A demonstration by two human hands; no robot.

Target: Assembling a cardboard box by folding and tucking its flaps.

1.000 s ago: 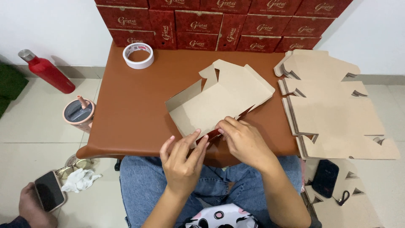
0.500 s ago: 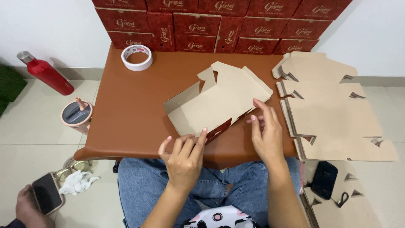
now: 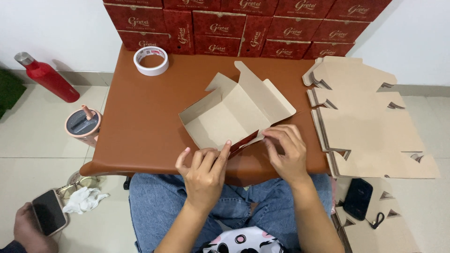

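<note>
A half-folded box of brown card lies at the centre of the frame on a brown desk, its flaps spread open and a strip of its red outer face showing at the near edge. The left hand sits at the lower centre, fingers stretched and loosely spread, the fingertips pressing on the box's near edge; it grips nothing. The right hand, just right of it, is curled, its fingertips pinching the near right flap of the box beside the red strip.

Along the top of the frame, red boxes stand stacked against the wall at the back of the desk. A roll of white tape lies at the upper left of the desk, well apart from the box. A stack of flat card blanks fills the right side, overlapping the desk's right edge, with a black phone below it.

On the floor at the left stand a red bottle and a pink cup with a dark lid. Below those lie glasses and a crumpled white tissue. In the lower left corner another person's hand holds a phone.
</note>
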